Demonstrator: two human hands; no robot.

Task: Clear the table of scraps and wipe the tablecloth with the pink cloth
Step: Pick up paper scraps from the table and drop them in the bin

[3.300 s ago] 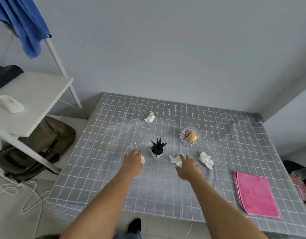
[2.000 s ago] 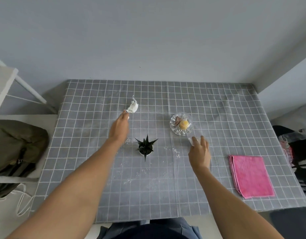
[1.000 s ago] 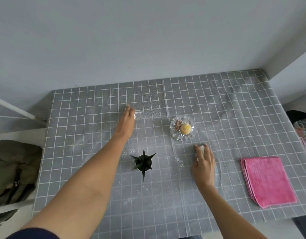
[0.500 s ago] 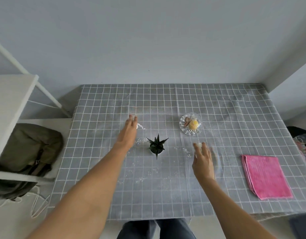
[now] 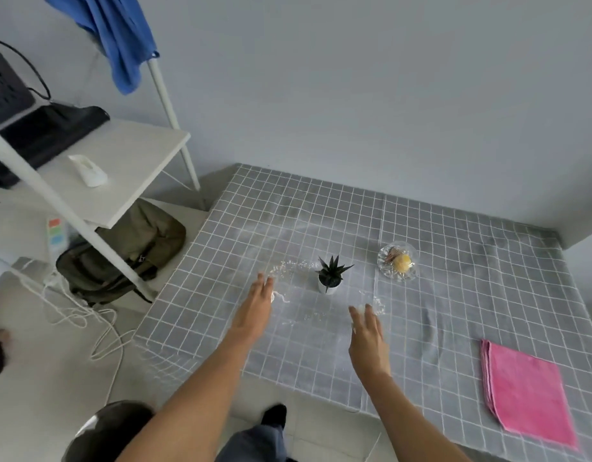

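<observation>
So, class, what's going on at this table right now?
A person is clearing paper scraps off the grey checked tablecloth. The left hand and the right hand each lie over a white scrap, fingers extended. White crumbs lie scattered by the small potted plant; a glass dish stands beyond. The folded pink cloth lies untouched at the right.

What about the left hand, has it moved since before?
Yes. The left hand has pulled back toward the person: earlier its fingertips reached past the potted plant, now they are level with it.
</observation>
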